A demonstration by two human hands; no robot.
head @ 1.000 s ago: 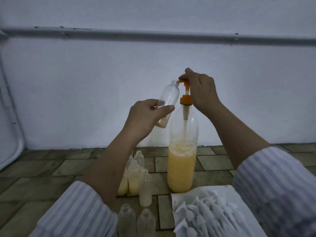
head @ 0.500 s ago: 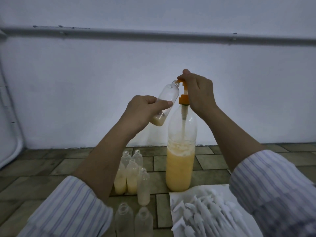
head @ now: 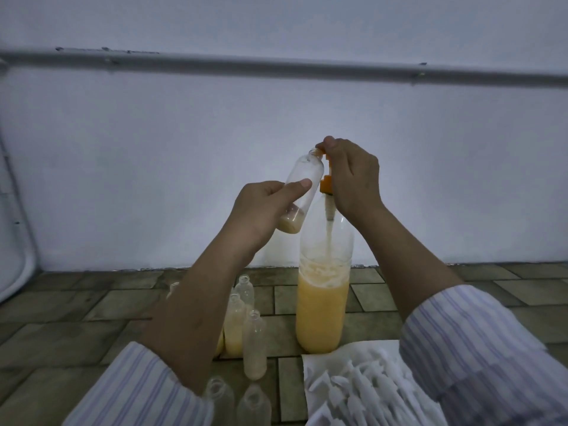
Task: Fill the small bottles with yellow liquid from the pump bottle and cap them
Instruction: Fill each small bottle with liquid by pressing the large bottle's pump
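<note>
The left hand (head: 261, 207) is gripping a small bottle (head: 299, 192) around its lower half, thumb across the front, tilting it so its mouth is meeting the orange spout just above and to the right of the grip. The right hand (head: 353, 176) is curled over the pump head (head: 325, 184), fingers closed on it and pressing down, directly beside the bottle's neck. The pump bottle (head: 322, 302) is standing below both hands on the tiled floor (head: 76, 309), about half full of yellow liquid.

Compared with a second ago, the yellow pool at the bottom of the held bottle, just under the left fingers, is growing: it was a thin layer and is now a clear plug. The pump head is sitting lower against its collar than half a second ago, so a stroke is probably going in. Filling looks early; several more strokes are likely needed.

Beneath the left forearm, filled and empty bottles (head: 246, 318) are waiting, and below the right sleeve white caps (head: 362, 392) are lying on paper, untouched.
</note>
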